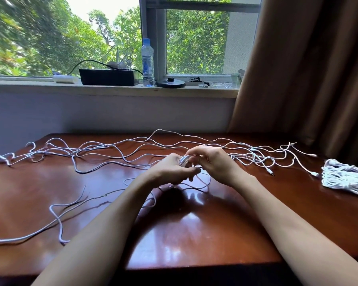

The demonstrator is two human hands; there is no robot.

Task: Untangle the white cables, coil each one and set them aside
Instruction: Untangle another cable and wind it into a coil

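Several long white cables [112, 150] lie tangled across the far half of the brown wooden table [194, 234]. Over the table's middle, my left hand [172, 172] grips a small coil of white cable [184, 160]. My right hand [212, 162] is right beside it, fingers curled and pinching the cable at the coil. The loose tail of this cable [58, 219] trails left and toward me in loops. A pile of coiled white cables [343, 178] sits at the table's right edge.
The windowsill behind holds a black box [109, 77], a water bottle [147, 62], a round black lid [171, 83] and small clutter. A brown curtain [308, 69] hangs at the right. The table's near edge runs just below my forearms.
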